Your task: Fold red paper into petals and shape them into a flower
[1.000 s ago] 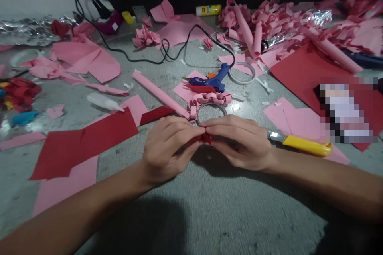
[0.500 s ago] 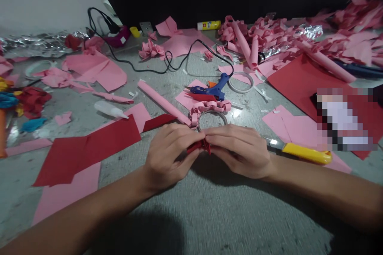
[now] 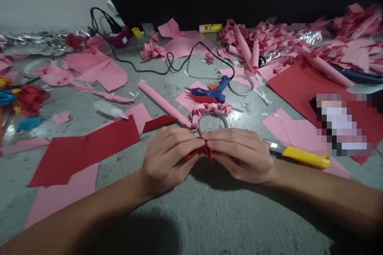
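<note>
A small folded piece of red paper (image 3: 206, 150) is pinched between both hands at the middle of the table, its folds pointing down and toward me. My left hand (image 3: 170, 159) is closed on its left side, thumb below and fingers above. From the right, my right hand (image 3: 242, 153) grips it the same way, fingertips nearly meeting the left ones. Much of the paper is hidden by the fingers. Just beyond the hands lie a roll of tape (image 3: 213, 122), a pink paper chain (image 3: 209, 109) and a rolled pink paper tube (image 3: 164, 103).
A blue glue gun (image 3: 209, 89) with a black cord lies farther back. A yellow cutter (image 3: 306, 157) is by my right wrist. Red paper (image 3: 89, 149) and a white glue bottle (image 3: 110, 109) are at left. A phone (image 3: 344, 123) rests on red paper at right. Pink scraps (image 3: 269, 34) heap behind.
Both hands stay closed on the red paper, which has shifted slightly, showing a little more of its folds. The view has moved a touch; the things on the table lie as before.
</note>
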The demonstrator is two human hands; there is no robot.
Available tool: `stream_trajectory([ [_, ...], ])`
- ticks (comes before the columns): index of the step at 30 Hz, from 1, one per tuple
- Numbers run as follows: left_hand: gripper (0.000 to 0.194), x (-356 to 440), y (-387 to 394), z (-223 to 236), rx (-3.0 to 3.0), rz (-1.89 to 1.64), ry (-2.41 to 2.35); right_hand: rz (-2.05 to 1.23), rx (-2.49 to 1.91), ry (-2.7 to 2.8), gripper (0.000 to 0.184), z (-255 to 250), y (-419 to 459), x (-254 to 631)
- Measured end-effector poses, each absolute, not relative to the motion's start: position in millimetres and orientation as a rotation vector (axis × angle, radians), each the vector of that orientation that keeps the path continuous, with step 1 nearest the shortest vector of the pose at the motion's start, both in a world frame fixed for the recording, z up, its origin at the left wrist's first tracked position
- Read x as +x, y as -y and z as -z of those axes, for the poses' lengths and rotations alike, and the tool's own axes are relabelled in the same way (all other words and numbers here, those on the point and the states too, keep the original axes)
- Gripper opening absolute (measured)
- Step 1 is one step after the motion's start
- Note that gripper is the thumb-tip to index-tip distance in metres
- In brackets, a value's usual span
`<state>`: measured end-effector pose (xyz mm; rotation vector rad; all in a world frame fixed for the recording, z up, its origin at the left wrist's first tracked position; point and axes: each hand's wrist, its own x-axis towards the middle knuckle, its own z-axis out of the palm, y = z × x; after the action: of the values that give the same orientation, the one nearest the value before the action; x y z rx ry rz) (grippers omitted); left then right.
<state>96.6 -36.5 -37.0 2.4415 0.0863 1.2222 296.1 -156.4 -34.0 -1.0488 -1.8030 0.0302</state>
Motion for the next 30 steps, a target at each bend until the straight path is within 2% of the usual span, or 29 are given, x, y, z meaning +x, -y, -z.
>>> stream_trajectory([
  [4,0.026,99,37,38,2.375,-1.139,-0.117,-0.101,-1.048,1.757,0.028,35,155,296],
  [14,0.031,100,31,41,2.306,-0.98,-0.14,-0.233,-1.126,1.57,0.029,38,153,296],
  [19,0.034,100,21,39,2.007,-0.817,-0.166,-0.422,-1.192,1.443,0.019,34,152,294],
  [26,0.006,104,16,41,1.832,-0.649,-0.26,-0.739,-1.204,1.296,0.015,32,150,294],
  [30,0.011,104,16,44,1.781,-0.577,-0.302,-0.834,-1.212,1.265,0.017,32,148,297],
])
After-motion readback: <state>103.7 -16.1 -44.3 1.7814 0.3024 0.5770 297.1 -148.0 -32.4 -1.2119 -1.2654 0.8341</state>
